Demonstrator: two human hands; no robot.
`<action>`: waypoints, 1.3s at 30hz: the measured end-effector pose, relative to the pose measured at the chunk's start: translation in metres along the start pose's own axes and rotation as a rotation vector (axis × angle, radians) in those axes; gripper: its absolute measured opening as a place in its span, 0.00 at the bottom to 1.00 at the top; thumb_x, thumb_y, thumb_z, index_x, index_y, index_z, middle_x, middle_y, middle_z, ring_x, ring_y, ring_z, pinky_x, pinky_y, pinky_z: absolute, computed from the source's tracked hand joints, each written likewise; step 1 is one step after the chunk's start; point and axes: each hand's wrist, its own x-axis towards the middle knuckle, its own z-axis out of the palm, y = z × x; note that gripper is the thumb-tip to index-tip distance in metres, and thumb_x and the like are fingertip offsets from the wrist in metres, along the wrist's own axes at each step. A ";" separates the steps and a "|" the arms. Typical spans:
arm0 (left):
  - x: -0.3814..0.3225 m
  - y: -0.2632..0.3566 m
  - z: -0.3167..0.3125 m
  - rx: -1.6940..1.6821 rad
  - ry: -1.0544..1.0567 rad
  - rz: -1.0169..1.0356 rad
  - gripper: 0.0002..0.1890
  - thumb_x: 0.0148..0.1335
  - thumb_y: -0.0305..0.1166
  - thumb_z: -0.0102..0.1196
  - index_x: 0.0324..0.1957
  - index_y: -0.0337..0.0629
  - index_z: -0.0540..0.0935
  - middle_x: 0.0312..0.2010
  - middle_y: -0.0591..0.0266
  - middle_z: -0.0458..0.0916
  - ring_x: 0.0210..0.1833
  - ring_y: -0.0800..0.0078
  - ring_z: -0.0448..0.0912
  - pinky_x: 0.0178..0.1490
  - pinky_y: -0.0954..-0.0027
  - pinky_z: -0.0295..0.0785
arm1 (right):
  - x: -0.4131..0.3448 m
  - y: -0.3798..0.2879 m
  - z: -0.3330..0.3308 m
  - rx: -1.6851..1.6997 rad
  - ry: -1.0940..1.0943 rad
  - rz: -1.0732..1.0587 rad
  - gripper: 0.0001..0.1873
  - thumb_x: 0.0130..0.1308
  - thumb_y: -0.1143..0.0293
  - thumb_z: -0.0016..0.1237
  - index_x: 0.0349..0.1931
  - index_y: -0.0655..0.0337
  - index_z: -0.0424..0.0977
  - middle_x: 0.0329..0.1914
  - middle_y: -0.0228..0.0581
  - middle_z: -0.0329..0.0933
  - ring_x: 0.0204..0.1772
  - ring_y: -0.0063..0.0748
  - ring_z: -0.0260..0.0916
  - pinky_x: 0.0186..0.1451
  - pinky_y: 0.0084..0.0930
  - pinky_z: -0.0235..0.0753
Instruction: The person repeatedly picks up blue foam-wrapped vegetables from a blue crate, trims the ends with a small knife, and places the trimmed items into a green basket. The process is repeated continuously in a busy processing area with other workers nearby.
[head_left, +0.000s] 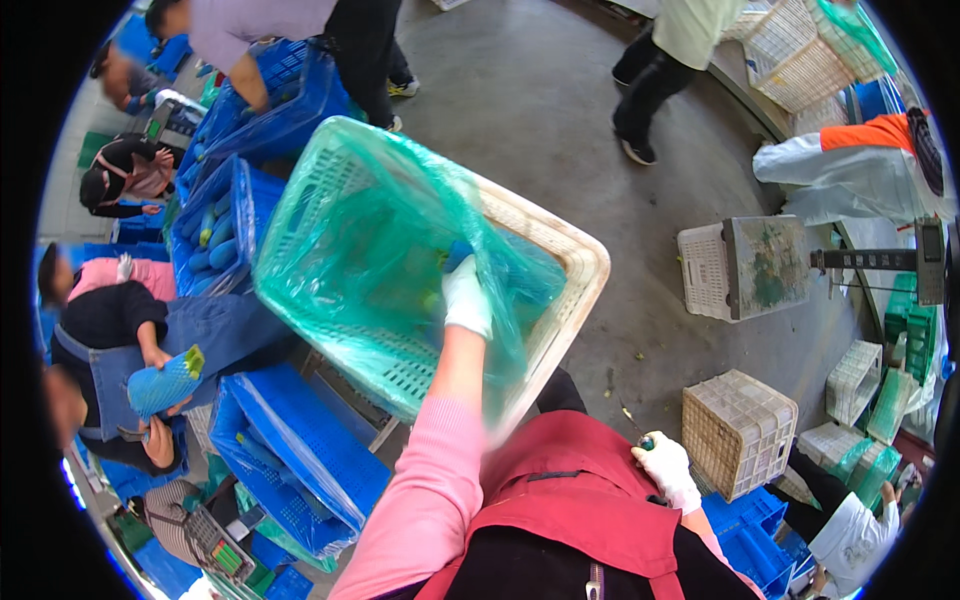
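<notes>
Before me stands a white plastic crate (555, 206), tilted in view and lined with a green plastic bag (352, 225). My left hand (468, 300), in a white glove, reaches into it. Its fingers are around the end of a vegetable in a blue foam net (459, 255). More blue netting shows dimly through the bag at the crate's right side. Out at my right side, my gloved right hand (671, 469) grips a small knife (646, 442) by its dark green handle, the thin blade pointing away from me.
Blue crates (244, 225) of netted vegetables stand to the left, another blue crate (300, 450) nearer me. A person (112, 352) there holds a netted vegetable (165, 382). At right are a platform scale (769, 266) and an upturned white crate (739, 435). Other people stand around.
</notes>
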 end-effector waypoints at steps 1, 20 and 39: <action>-0.023 0.013 -0.011 -0.038 -0.004 0.123 0.16 0.60 0.16 0.65 0.49 0.40 0.84 0.41 0.62 0.83 0.44 0.66 0.83 0.50 0.61 0.81 | -0.001 0.000 -0.001 0.041 0.015 -0.006 0.23 0.65 0.52 0.61 0.53 0.58 0.83 0.38 0.43 0.90 0.49 0.46 0.88 0.59 0.41 0.82; -0.324 0.163 -0.140 -0.307 -0.734 0.262 0.44 0.59 0.29 0.70 0.78 0.38 0.67 0.56 0.51 0.81 0.63 0.54 0.80 0.77 0.43 0.68 | -0.190 -0.267 0.039 0.969 -0.832 -0.768 0.44 0.78 0.51 0.55 0.84 0.63 0.52 0.80 0.47 0.67 0.60 0.39 0.84 0.55 0.32 0.87; -0.450 0.186 -0.298 0.423 -0.151 0.863 0.11 0.81 0.30 0.55 0.52 0.33 0.85 0.36 0.69 0.88 0.35 0.82 0.81 0.41 0.74 0.76 | -0.227 -0.268 0.213 1.284 -1.168 -0.840 0.30 0.70 0.56 0.66 0.67 0.58 0.70 0.58 0.43 0.81 0.52 0.43 0.79 0.52 0.41 0.79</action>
